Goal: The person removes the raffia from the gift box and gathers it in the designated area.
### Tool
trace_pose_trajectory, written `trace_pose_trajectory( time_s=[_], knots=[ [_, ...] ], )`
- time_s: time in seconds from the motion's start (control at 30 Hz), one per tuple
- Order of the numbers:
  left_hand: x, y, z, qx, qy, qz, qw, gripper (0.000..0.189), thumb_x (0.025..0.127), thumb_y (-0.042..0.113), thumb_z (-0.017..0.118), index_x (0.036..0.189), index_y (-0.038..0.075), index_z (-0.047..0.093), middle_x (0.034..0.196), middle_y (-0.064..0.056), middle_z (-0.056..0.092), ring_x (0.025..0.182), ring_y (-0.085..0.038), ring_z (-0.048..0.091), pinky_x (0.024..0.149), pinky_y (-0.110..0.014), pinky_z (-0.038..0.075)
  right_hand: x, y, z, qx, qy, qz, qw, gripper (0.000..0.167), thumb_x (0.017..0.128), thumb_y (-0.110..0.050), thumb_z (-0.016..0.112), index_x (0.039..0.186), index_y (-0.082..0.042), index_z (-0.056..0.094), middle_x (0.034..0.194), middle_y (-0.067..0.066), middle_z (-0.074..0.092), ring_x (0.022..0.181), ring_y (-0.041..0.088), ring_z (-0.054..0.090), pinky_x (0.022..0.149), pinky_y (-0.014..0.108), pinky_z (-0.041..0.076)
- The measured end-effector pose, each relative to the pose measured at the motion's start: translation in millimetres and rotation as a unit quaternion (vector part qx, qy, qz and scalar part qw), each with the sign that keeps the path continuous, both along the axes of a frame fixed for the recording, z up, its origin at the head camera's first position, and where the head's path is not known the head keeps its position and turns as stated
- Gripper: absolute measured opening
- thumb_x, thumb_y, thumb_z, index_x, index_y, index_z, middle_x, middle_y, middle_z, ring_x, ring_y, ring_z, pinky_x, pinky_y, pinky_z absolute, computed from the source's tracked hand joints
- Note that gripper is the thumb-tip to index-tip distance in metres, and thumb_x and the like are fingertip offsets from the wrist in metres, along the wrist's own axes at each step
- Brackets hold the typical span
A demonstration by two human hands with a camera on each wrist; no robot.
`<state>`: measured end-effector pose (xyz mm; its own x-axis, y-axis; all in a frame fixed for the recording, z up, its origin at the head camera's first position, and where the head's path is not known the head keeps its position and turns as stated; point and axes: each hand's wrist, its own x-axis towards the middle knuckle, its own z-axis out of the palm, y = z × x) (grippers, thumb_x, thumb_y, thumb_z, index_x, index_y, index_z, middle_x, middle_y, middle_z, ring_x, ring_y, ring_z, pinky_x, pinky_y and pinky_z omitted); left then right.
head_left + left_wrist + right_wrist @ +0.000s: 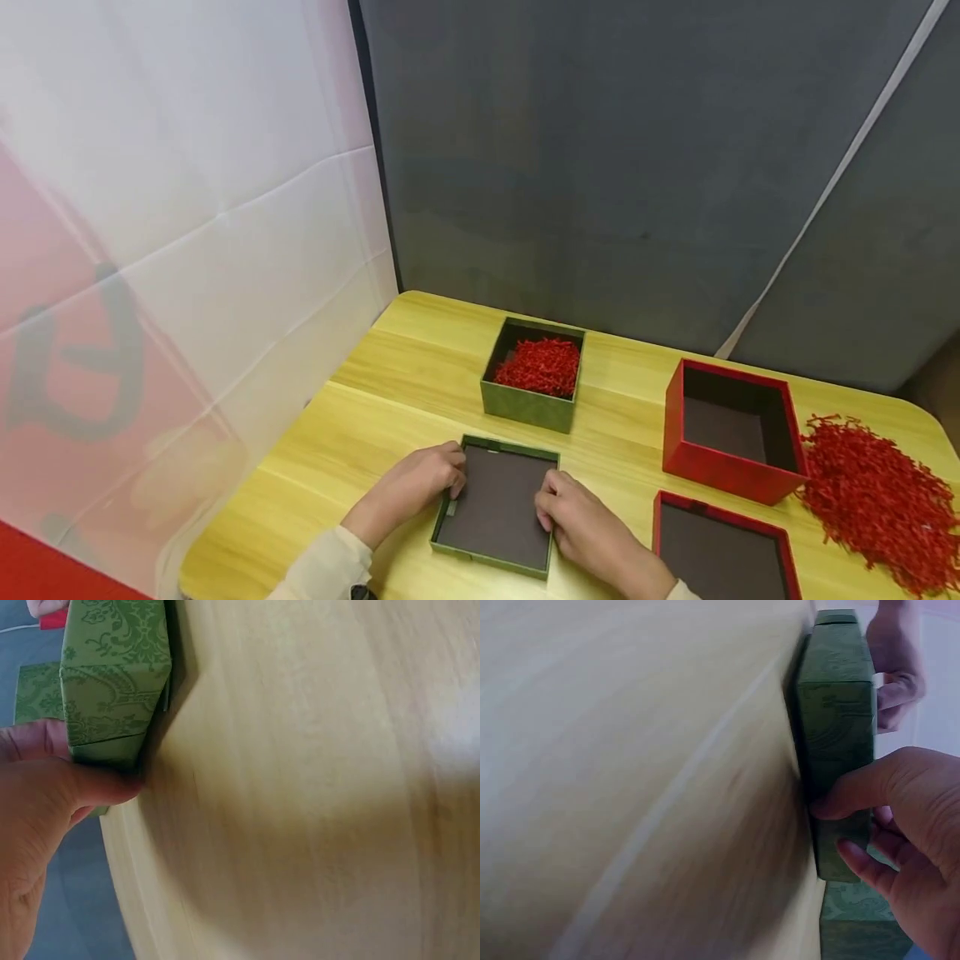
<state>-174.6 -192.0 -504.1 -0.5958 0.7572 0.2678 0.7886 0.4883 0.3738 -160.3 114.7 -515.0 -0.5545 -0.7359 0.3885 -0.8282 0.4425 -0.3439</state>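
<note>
A green box lid [491, 560] with a dark inside lies hollow side up near the front of the table. My left hand [423, 475] grips its left rim. In the left wrist view, the thumb presses against the lid's patterned green side [112, 697]. On the opposite rim, my right hand [588, 525] pinches the wall, its thumb on the outer side [836, 720] in the right wrist view. Beyond the lid stands a green box [528, 407], open at the top, with red shredded paper [543, 367] inside.
To the right is an open red box [723, 467] with a dark interior. A red lid [720, 550] lies hollow side up in front of it. Loose red paper shreds [877, 504] are heaped at the far right. White cloth [225, 167] hangs left, grey cloth [585, 167] behind.
</note>
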Motion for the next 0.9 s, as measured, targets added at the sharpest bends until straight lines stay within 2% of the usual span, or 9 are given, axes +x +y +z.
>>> trace_pose_trajectory(
  time_s=[0.07,0.2,0.27,0.4,0.47,0.53,0.7,0.8,0.9],
  knots=[
    [0.2,-0.3,-0.6,0.0,0.002,0.004,1.0,0.027,0.08,-0.02,0.062,0.081,0.005,0.072,0.086,0.001,0.059,0.082,-0.009,0.056,0.074,-0.011,0.048,-0.7,-0.4,-1.4,-0.001,0.005,-0.001,1.0,0.046,0.076,0.019,0.065,0.072,-0.022,0.047,0.084,-0.012,0.036,0.074,0.004,0.035,0.066,0.018,0.037],
    [0.3,2.2,2.4,-0.058,0.075,0.012,0.9954,0.028,0.079,-0.017,0.067,0.079,0.01,0.076,0.087,0.004,0.061,0.083,-0.007,0.056,0.076,-0.011,0.047,-0.1,-0.8,-3.3,-0.011,0.021,-0.006,0.9997,0.047,0.074,0.019,0.066,0.071,-0.024,0.047,0.085,-0.012,0.039,0.075,0.005,0.036,0.068,0.02,0.037],
    [0.9,5.0,7.4,-0.113,0.123,0.024,0.9857,0.026,0.08,-0.011,0.075,0.08,0.015,0.08,0.092,0.005,0.066,0.09,-0.009,0.061,0.081,-0.016,0.05,1.5,-0.4,-2.1,-0.021,0.026,-0.013,0.9993,0.048,0.073,0.018,0.066,0.071,-0.025,0.046,0.088,-0.012,0.041,0.079,0.006,0.037,0.072,0.022,0.036],
    [1.0,10.2,28.3,-0.221,0.198,0.059,0.9532,0.029,0.076,-0.001,0.087,0.089,0.024,0.084,0.11,0.003,0.072,0.11,-0.015,0.065,0.092,-0.03,0.054,-0.7,3.3,11.6,-0.076,0.012,-0.049,0.9959,0.042,0.071,0.014,0.068,0.076,-0.024,0.051,0.102,-0.009,0.051,0.095,0.01,0.046,0.079,0.03,0.044],
    [-5.7,13.3,42.9,-0.212,0.19,0.084,0.9548,0.033,0.077,-0.005,0.085,0.096,0.021,0.084,0.115,0.0,0.072,0.112,-0.019,0.066,0.093,-0.034,0.056,-10.3,8.1,26.4,-0.118,-0.013,-0.082,0.9896,0.036,0.074,0.012,0.069,0.083,-0.022,0.059,0.109,-0.007,0.055,0.104,0.013,0.052,0.084,0.034,0.049],
    [-17.8,19.1,58.2,-0.174,0.175,0.106,0.9633,0.033,0.08,-0.008,0.079,0.1,0.017,0.082,0.11,-0.001,0.072,0.104,-0.019,0.068,0.086,-0.035,0.058,-25.1,14.0,42.9,-0.159,-0.053,-0.123,0.9782,0.031,0.079,0.01,0.069,0.095,-0.018,0.066,0.112,-0.002,0.058,0.107,0.018,0.056,0.085,0.039,0.053],
    [-62.6,50.4,88.9,-0.093,0.102,0.129,0.9819,0.024,0.092,-0.003,0.067,0.111,0.008,0.077,0.1,-0.003,0.071,0.089,-0.02,0.068,0.075,-0.035,0.058,-71.8,21.8,68.8,-0.18,-0.202,-0.21,0.9394,0.037,0.099,-0.006,0.063,0.136,-0.009,0.062,0.117,0.015,0.056,0.105,0.03,0.058,0.085,0.047,0.053],
    [-87.7,76.1,96.3,-0.132,0.023,0.122,0.9833,0.026,0.1,0.004,0.062,0.123,0.007,0.074,0.112,-0.008,0.071,0.104,-0.025,0.069,0.09,-0.04,0.057,-91.7,18.0,66.0,-0.138,-0.269,-0.231,0.9248,0.046,0.106,-0.017,0.056,0.151,-0.009,0.049,0.119,0.02,0.055,0.107,0.032,0.058,0.083,0.046,0.052],
    [-109.1,99.4,95.9,-0.2,-0.068,0.13,0.9686,0.04,0.103,0.006,0.058,0.142,0.011,0.063,0.138,-0.013,0.063,0.128,-0.031,0.06,0.107,-0.045,0.048,-100.5,10.7,54.9,-0.112,-0.306,-0.239,0.9146,0.05,0.11,-0.023,0.049,0.157,-0.011,0.041,0.12,0.019,0.056,0.106,0.03,0.057,0.081,0.047,0.05]
  ],
)
